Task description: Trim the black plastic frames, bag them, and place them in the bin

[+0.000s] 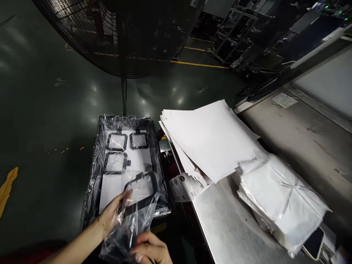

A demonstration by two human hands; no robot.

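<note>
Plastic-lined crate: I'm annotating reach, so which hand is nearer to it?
Left. The left hand is at the near end of the plastic-lined crate; the right hand is past that end, lower in view.

- The black rectangular, clear-plastic-lined tray [95, 176] stood open above, its raised walls blocking low sideways entry.
- Three black rectangular frames [139, 147] obstructed its far part; white sheet lining [108, 190] left room near left.
- A large black wire-mesh fan [123, 33] stood beyond.

Frames [126, 142] in crate [157, 158], left of paper stack [205, 137]
</note>
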